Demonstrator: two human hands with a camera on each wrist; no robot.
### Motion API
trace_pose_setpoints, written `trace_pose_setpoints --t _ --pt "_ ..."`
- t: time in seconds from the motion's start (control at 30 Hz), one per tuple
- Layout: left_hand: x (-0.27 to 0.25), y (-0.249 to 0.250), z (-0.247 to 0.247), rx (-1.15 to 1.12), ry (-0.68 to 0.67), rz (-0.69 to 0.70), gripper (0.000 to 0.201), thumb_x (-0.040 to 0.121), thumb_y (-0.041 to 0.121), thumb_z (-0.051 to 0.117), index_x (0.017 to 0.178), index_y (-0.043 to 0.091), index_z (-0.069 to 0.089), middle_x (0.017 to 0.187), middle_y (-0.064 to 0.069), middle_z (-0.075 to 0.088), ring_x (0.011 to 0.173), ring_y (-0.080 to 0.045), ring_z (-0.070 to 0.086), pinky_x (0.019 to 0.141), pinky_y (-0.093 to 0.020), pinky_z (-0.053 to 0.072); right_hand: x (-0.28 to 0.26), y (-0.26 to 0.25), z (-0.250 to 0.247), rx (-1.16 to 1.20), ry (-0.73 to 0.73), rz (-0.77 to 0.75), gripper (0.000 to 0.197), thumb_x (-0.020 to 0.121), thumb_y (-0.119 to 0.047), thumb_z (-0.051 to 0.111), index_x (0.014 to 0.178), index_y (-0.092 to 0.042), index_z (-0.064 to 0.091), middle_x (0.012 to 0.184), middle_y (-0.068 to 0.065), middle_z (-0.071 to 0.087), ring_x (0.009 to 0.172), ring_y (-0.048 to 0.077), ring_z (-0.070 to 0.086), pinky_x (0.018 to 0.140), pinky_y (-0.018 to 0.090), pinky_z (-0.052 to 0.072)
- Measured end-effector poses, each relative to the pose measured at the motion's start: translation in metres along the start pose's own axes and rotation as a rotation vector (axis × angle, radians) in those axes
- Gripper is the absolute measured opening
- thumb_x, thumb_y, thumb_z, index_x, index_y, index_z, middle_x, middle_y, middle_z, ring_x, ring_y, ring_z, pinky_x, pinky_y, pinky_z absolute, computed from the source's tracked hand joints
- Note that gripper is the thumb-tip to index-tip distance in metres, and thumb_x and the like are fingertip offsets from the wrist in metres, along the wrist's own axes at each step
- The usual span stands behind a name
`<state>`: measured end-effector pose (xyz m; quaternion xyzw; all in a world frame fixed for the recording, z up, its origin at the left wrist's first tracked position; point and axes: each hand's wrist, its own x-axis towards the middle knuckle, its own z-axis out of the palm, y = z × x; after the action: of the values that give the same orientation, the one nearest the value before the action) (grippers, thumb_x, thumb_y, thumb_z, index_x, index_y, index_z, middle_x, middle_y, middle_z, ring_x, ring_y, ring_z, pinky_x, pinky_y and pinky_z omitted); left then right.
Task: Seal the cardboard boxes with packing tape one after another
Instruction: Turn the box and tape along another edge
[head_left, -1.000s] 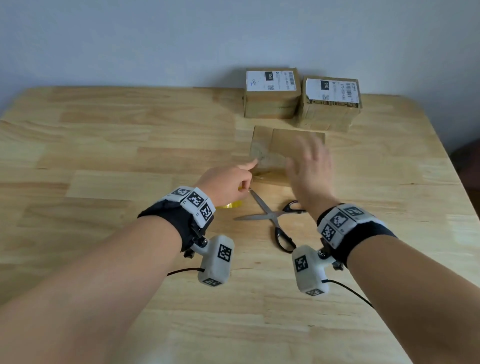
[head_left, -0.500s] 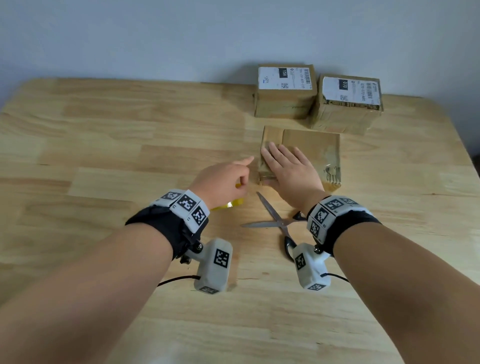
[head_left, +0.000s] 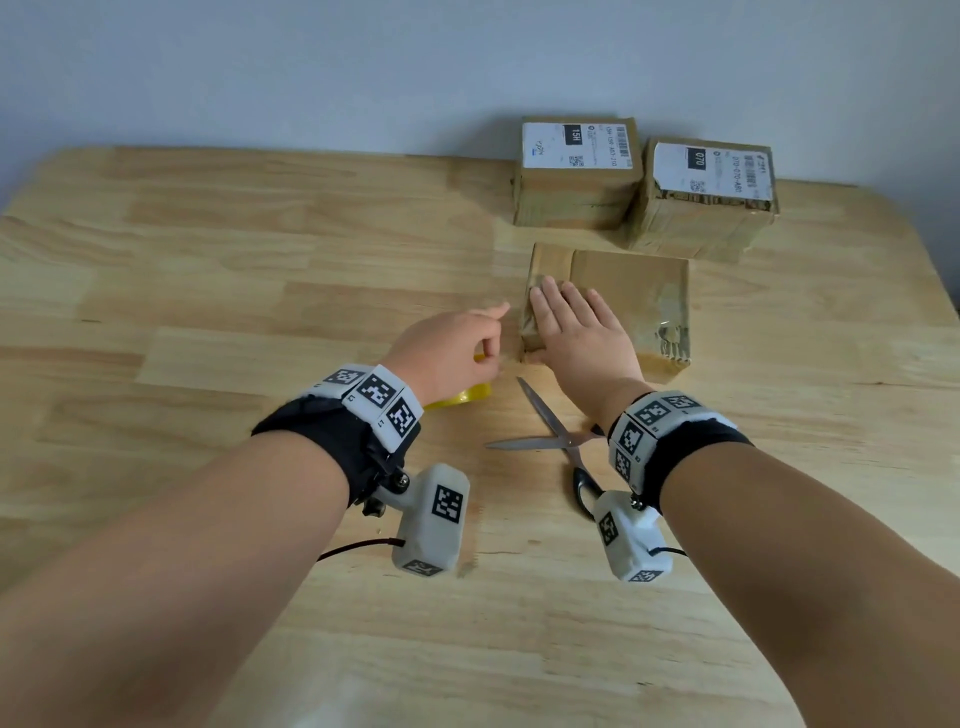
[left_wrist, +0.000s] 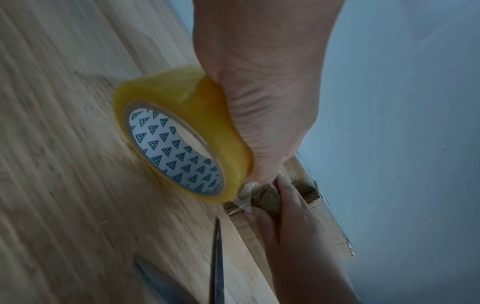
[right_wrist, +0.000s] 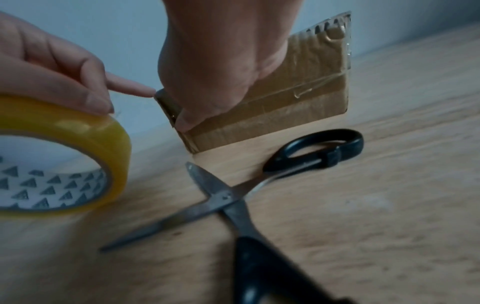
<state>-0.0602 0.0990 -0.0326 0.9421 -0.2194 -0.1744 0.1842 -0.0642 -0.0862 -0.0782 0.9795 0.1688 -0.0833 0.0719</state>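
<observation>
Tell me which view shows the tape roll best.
Left wrist: the tape roll shows whole, core pattern included, gripped by the left hand. The right wrist view crops it at the frame edge; the head view shows only a yellow sliver.

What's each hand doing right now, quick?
Left hand: grips the roll of packing tape, index finger pointing out.
Right hand: open, pressed flat on the near cardboard box.

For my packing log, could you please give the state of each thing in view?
Left hand: grips tape roll.
Tape roll: tilted on edge.
Right hand: flat on plain box.
Plain box: shut, partly taped.
Two labelled boxes: shut.
Scissors: open, on table.
</observation>
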Motion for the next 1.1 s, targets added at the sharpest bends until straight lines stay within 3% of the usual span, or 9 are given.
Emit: trace_pose_setpoints --t 0.23,0.37,0.43,0.53,0.67,0.83,0.9,1.0,1.1 --pt "0.000 0.004 -0.001 -0.021 -0.006 -0.015 0.015 0.091 0.024 0.055 0.077 0.017 0.056 0.154 0.012 0.029 0.122 -0.016 0.054 0.094 -0.039 0.047 -0.012 0.001 0.003 0.110 0.072 -0.031 0.069 0.100 -0.042 0.037 0.153 -0.012 0.005 0.161 0.004 0.005 0.148 0.023 0.007 0.119 0.035 -0.001" --pt "-0.003 0.001 -0.002 -0.068 0.011 -0.053 0.012 0.091 0.028 0.055 0.086 0.019 0.061 0.149 0.008 0.039 0.096 -0.023 0.059 0.094 -0.042 0.047 -0.017 0.001 0.003 0.067 0.054 -0.035 0.069 0.102 -0.039 0.035 0.152 -0.009 -0.001 0.161 0.007 0.002 0.148 0.025 0.004 0.117 0.033 -0.005" --pt "-0.007 -0.001 -0.003 -0.097 0.028 -0.057 0.010 0.091 0.026 0.056 0.088 0.019 0.062 0.144 0.007 0.044 0.107 -0.024 0.059 0.096 -0.040 0.045 -0.019 0.003 0.005 0.039 0.029 -0.063 0.071 0.101 -0.037 0.039 0.152 -0.007 0.001 0.161 0.008 0.005 0.148 0.026 0.007 0.117 0.034 -0.002" --pt "-0.013 -0.005 -0.003 -0.122 0.043 -0.060 0.009 0.091 0.023 0.056 0.088 0.017 0.062 0.137 0.006 0.050 0.121 -0.014 0.050 0.100 -0.036 0.041 -0.023 0.002 0.005 0.045 0.078 -0.059 0.070 0.093 -0.026 0.061 0.148 -0.002 0.025 0.153 0.014 0.030 0.140 0.031 0.033 0.115 0.037 0.016" --pt "-0.018 -0.004 -0.002 -0.127 0.043 -0.063 0.011 0.092 0.025 0.055 0.088 0.017 0.061 0.117 0.004 0.060 0.110 -0.015 0.055 0.095 -0.038 0.045 -0.028 0.000 -0.002 0.029 -0.014 -0.052 0.066 0.104 -0.038 0.023 0.150 -0.005 -0.011 0.160 0.011 -0.008 0.148 0.025 -0.003 0.118 0.035 -0.006" --pt "-0.027 0.002 -0.001 -0.136 0.103 -0.068 0.008 0.093 0.025 0.054 0.091 0.019 0.059 0.107 0.007 0.057 0.097 -0.014 0.057 0.085 -0.034 0.048 -0.037 -0.008 -0.007 0.018 -0.057 -0.005 0.064 0.100 -0.006 0.025 0.148 -0.005 -0.017 0.159 0.012 -0.015 0.148 0.023 -0.010 0.118 0.035 -0.007" --pt "-0.031 0.004 0.000 -0.156 0.113 -0.074 0.009 0.094 0.025 0.054 0.093 0.018 0.059 0.109 0.006 0.058 0.099 -0.013 0.057 0.087 -0.031 0.046 -0.034 -0.006 -0.012 0.045 -0.093 -0.024 0.069 0.099 -0.011 0.031 0.149 -0.006 -0.016 0.159 0.011 -0.015 0.148 0.023 -0.010 0.118 0.036 -0.008" --pt "-0.038 0.009 -0.001 -0.195 0.113 -0.095 0.012 0.096 0.026 0.051 0.100 0.016 0.058 0.113 0.004 0.057 0.100 -0.014 0.058 0.089 -0.030 0.046 -0.035 -0.002 -0.028 0.391 0.025 0.033 0.067 0.100 -0.034 0.038 0.153 -0.010 0.006 0.161 0.006 0.009 0.148 0.018 0.004 0.119 0.036 -0.007" --pt "-0.045 0.018 -0.005 -0.221 0.116 -0.087 0.014 0.098 0.023 0.047 0.106 0.014 0.055 0.100 0.008 0.051 0.074 0.001 0.050 0.066 -0.010 0.038 -0.045 -0.013 -0.048 0.888 0.217 0.129 0.051 0.097 -0.031 0.050 0.143 -0.013 0.040 0.137 0.006 0.052 0.131 0.020 0.041 0.114 0.035 0.025"
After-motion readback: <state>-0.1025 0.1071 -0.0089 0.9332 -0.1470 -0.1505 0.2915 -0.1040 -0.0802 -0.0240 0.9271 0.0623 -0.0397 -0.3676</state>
